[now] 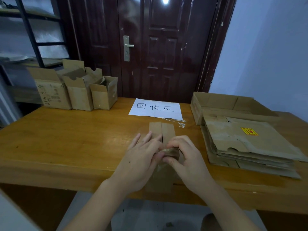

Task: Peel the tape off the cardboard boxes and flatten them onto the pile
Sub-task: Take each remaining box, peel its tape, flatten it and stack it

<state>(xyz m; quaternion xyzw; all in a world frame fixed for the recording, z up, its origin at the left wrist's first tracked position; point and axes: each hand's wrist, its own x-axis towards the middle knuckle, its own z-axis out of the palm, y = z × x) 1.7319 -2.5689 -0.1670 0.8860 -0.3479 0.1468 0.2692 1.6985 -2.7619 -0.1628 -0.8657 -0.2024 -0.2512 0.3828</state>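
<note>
We are partway: a pile of flattened boxes lies at right, 3 boxes wait far left. Our left hand and right hand pinch tape on the box mid-surface, near us

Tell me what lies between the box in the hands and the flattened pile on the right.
Nothing visible: bare wooden tabletop separates the small cardboard box from the flattened cardboard pile. Clear tape scraps lie farther back, off that path.
</note>
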